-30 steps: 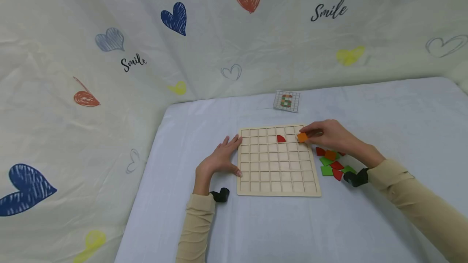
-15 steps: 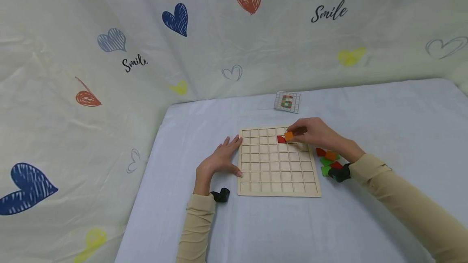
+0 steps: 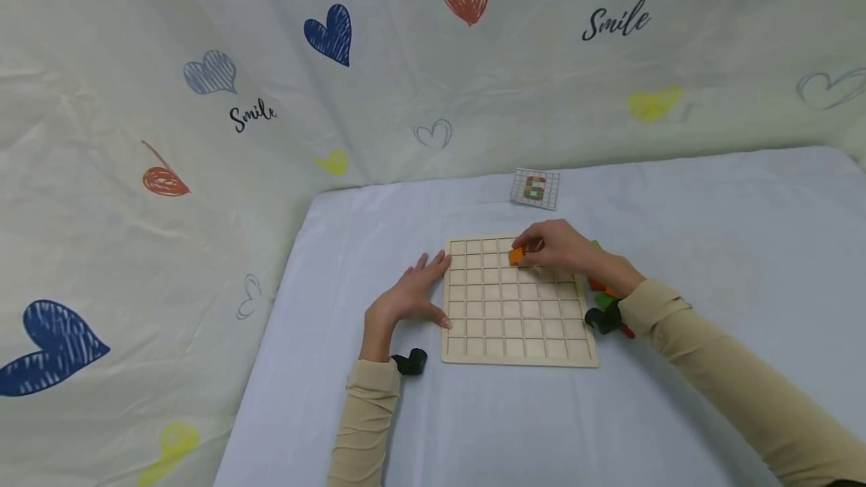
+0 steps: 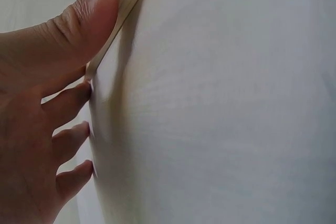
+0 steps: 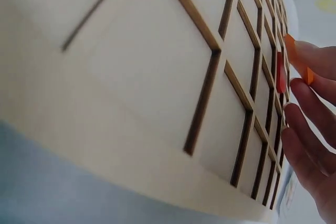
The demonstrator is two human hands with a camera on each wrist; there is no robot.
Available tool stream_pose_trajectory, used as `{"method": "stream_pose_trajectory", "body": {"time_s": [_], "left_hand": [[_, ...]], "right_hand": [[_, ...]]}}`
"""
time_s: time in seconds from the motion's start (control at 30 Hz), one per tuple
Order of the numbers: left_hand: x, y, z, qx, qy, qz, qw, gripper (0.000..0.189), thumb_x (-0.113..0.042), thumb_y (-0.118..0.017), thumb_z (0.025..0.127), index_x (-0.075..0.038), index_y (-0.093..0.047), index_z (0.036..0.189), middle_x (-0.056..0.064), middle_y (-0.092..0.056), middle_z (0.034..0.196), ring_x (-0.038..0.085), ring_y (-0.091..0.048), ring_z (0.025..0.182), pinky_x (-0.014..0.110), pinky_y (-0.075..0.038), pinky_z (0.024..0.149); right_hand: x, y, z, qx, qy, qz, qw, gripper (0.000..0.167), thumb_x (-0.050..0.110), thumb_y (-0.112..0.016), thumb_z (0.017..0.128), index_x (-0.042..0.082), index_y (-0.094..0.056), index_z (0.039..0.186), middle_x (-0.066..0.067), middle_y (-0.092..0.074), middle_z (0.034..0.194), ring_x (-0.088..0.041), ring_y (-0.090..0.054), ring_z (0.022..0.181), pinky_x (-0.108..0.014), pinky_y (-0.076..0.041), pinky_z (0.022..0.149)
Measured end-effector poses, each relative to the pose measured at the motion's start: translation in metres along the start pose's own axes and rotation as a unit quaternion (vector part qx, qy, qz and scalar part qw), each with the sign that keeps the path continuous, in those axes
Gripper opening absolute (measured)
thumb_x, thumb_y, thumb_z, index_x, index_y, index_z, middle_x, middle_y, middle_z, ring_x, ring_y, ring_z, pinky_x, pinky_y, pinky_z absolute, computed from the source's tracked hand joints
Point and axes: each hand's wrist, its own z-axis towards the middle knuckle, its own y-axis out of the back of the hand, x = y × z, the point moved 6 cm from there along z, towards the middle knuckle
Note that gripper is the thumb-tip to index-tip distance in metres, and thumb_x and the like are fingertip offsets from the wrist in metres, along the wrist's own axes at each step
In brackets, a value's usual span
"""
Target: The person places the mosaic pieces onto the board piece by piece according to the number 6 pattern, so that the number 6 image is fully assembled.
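A square wooden grid board [image 3: 510, 310] lies on the white cloth. My left hand [image 3: 410, 294] rests at its left edge with fingers spread; in the left wrist view the thumb [image 4: 97, 17] lies along the board's side. Between thumb and fingers my right hand [image 3: 555, 245] pinches an orange square tile [image 3: 516, 255] over the upper part of the grid. The right wrist view shows the orange tile [image 5: 298, 59] tilted, close beside a red tile [image 5: 281, 72] in a cell. In the head view that red tile is hidden behind the right hand.
Loose red, green and orange tiles [image 3: 604, 299] lie right of the board, partly covered by the right forearm. A small card with a coloured pattern [image 3: 535, 189] lies behind the board. A cloth with printed hearts [image 3: 379, 81] hangs at the back.
My right hand has carried the orange tile leftward from the board's right edge over the grid, now covering the red tile from the head view. The left hand stays in place.
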Motion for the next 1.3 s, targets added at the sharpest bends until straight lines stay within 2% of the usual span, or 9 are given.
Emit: {"method": "stream_pose_trajectory", "body": {"time_s": [0.27, 0.6, 0.8, 1.03, 1.3], "left_hand": [[-0.003, 0.001, 0.001, -0.002, -0.003, -0.002, 1.0, 0.121, -0.026, -0.095, 0.073, -0.015, -0.018, 0.166, 0.001, -0.008, 0.174, 0.027, 0.003, 0.161, 0.047, -0.003, 0.131], [-0.003, -0.001, 0.003, -0.001, -0.001, -0.004, 1.0, 0.122, -0.025, -0.096, 0.072, -0.016, -0.018, 0.166, 0.0, -0.008, 0.174, 0.026, 0.003, 0.161, 0.047, -0.003, 0.131], [-0.002, -0.003, 0.003, 0.001, 0.002, 0.002, 1.0, 0.121, -0.023, -0.094, 0.074, -0.014, -0.017, 0.166, 0.002, -0.007, 0.175, 0.028, 0.003, 0.161, 0.048, -0.003, 0.131], [0.0, -0.004, 0.001, 0.0, 0.007, 0.0, 1.0, 0.121, -0.023, -0.095, 0.073, -0.014, -0.018, 0.166, 0.002, -0.007, 0.174, 0.029, 0.003, 0.161, 0.048, -0.003, 0.131], [0.002, -0.004, 0.003, 0.002, 0.011, 0.004, 0.9999, 0.123, -0.026, -0.095, 0.072, -0.017, -0.017, 0.167, -0.001, -0.006, 0.174, 0.025, 0.005, 0.161, 0.045, -0.002, 0.132]], "right_hand": [[-0.001, -0.008, 0.007, 0.003, -0.01, -0.009, 0.9999, 0.026, 0.01, -0.081, 0.088, -0.001, -0.077, 0.11, -0.014, -0.073, 0.106, -0.027, -0.066, 0.093, -0.044, -0.057, 0.083], [-0.006, -0.017, 0.013, 0.011, -0.02, -0.044, 0.9988, 0.026, 0.012, -0.081, 0.088, 0.0, -0.077, 0.111, -0.009, -0.069, 0.099, -0.022, -0.062, 0.088, -0.041, -0.055, 0.08], [-0.005, -0.018, 0.011, 0.015, -0.026, -0.034, 0.999, 0.028, 0.013, -0.081, 0.088, 0.0, -0.077, 0.113, -0.01, -0.069, 0.1, -0.023, -0.063, 0.09, -0.042, -0.056, 0.081], [0.004, -0.009, -0.003, -0.024, 0.009, -0.021, 0.9995, 0.023, 0.007, -0.073, 0.093, -0.004, -0.075, 0.113, -0.016, -0.073, 0.105, -0.032, -0.069, 0.096, -0.049, -0.058, 0.084], [0.01, 0.007, -0.03, -0.07, -0.02, -0.009, 0.9973, 0.022, 0.009, -0.068, 0.097, -0.001, -0.075, 0.115, -0.016, -0.073, 0.111, -0.033, -0.068, 0.101, -0.052, -0.057, 0.088]]}}
